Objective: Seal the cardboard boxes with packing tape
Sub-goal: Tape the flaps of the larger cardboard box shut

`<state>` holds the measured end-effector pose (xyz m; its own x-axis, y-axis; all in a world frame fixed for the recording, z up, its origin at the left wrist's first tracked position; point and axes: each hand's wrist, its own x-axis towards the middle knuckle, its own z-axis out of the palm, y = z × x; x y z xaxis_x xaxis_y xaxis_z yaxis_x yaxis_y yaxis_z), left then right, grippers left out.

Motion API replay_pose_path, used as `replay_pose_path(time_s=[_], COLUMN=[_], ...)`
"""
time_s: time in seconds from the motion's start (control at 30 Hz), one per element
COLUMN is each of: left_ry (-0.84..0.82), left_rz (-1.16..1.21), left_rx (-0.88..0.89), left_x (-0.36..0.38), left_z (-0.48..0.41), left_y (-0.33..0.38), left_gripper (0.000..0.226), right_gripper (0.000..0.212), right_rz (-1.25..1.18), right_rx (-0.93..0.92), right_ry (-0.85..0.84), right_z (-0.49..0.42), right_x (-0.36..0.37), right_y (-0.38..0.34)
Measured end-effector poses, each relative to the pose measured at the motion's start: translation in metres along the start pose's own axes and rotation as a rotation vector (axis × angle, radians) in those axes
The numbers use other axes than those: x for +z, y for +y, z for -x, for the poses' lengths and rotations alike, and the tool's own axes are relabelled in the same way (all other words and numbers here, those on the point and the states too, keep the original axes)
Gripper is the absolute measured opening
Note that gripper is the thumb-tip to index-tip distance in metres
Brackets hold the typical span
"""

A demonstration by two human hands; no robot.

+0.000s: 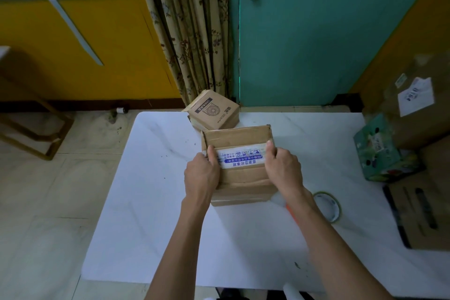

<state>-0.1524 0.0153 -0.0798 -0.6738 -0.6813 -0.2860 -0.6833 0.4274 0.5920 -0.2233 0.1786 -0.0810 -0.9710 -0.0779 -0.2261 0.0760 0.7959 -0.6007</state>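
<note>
One creased box (243,178) sits at the middle of the white table (146,202); I judge it light, its thin cardboard easily dented, best held by the side walls near the stiffer corners. My left hand (201,173) and right hand (282,168) grip it so, fingers curled down the sides, each thumb pressing an end of the printed tape strip (239,157) across the top.

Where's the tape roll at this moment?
Head view: the tape roll lies flat on the white table, right of the cardboard box, beside the right forearm.
</note>
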Motion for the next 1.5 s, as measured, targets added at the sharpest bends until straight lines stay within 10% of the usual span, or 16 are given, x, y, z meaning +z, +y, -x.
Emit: replay_pose_path(time_s=[0.2, 0.53, 0.77, 1.23, 1.5], left_ry=[-0.131, 0.024, -0.123, -0.030, 0.005], left_rz=[0.053, 0.121, 0.181, 0.204, 0.478], left_rx=[-0.060, 0.015, -0.071, -0.024, -0.102], left_x=[0.000, 0.008, -0.002, 0.012, -0.014], left_z=[0.003, -0.008, -0.018, -0.002, -0.015], left_y=[0.009, -0.005, -0.012, -0.016, -0.049], left_gripper=[0.090, 0.057, 0.065, 0.064, 0.061], right_gripper=[0.080, 0.061, 0.036, 0.057, 0.062], right_rz=[0.049, -0.010, -0.393, -0.207, -0.535], right_rx=[0.078, -0.009, 0.022, -0.029, -0.050], right_ry=[-0.096, 0.049, -0.187, 0.140, 0.173], right_z=[0.001, -0.004, 0.010, 0.013, 0.045], right_x=[-0.002, 0.002, 0.001, 0.013, 0.001], right_y=[-0.008, -0.002, 0.010, 0.013, 0.001])
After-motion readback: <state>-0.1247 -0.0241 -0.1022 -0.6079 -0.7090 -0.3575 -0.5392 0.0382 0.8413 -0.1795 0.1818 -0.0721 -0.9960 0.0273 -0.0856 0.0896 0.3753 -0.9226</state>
